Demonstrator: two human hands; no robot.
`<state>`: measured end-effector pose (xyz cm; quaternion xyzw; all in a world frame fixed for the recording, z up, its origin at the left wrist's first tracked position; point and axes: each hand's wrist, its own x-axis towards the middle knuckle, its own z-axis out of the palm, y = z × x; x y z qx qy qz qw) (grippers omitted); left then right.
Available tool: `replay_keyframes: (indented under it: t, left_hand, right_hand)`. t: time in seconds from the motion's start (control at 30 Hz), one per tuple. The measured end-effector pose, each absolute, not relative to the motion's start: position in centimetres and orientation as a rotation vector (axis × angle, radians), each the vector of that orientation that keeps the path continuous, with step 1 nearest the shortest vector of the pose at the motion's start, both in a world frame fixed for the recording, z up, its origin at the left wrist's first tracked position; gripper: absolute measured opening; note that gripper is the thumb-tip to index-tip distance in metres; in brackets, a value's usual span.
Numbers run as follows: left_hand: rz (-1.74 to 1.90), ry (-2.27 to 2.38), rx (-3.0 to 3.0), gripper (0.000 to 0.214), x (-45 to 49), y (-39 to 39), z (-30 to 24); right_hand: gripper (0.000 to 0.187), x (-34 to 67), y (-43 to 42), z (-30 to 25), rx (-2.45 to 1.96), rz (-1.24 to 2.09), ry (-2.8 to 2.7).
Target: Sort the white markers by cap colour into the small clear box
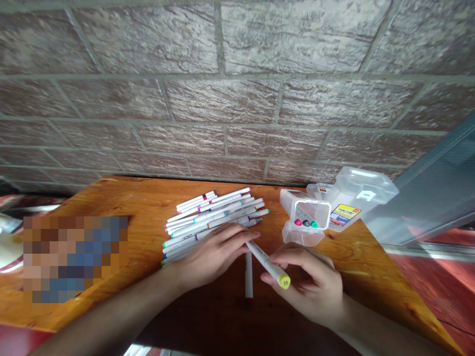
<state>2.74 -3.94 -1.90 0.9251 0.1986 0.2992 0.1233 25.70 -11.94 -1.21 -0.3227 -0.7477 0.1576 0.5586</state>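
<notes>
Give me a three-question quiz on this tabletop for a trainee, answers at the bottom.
1. What colour is the numbered end of the marker in the right hand?
2. True or false: the case with the yellow label is to the right of the marker pile.
3. How many coloured marker ends show in the open case? A) one B) three C) six

Key: 1. Yellow. 2. True. 3. B.

"35" on yellow cap (284, 281), "marker" on label (346, 215)
</notes>
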Motion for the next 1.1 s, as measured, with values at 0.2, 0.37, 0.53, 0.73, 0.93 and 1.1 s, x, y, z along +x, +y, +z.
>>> replay_keyframes:
  t: [0.2, 0.37, 0.53, 0.73, 0.93, 1.1]
  left_hand:
    - [0.849, 0.591, 2.688, 0.028, 2.7, -4.2, -1.5]
    - [0.931, 0.643, 2.619, 0.029, 2.6, -4.3, -0.8]
    - [1.07, 0.658, 2.547, 0.024, 2.4, -4.0, -0.7]
    - [1.188, 0.705, 2.453, 0.022, 2.1, -3.4, -1.0]
    - [1.216, 0.662, 2.394, 0.022, 2.1, -3.2, -1.0]
    - [1.183, 0.649, 2.345, 0.019, 2.2, -3.3, -0.8]
  right_hand:
    - [0.029, 25.7, -12.2, -1.1, -0.766, 0.32, -1.77]
    - [0.035, 25.9, -12.4, -1.3, -0.797, 0.25, -1.744]
    - [0.035, 26.3, -11.9, -1.3, -0.812, 0.251, -1.732]
    - [0.025, 26.9, -11.1, -2.2, -0.907, 0.254, -1.696]
    - [0.02, 27.1, -10.8, -3.4, -1.01, 0.399, -1.603]
    - [0.018, 27.1, -10.9, -3.5, -1.028, 0.423, -1.58]
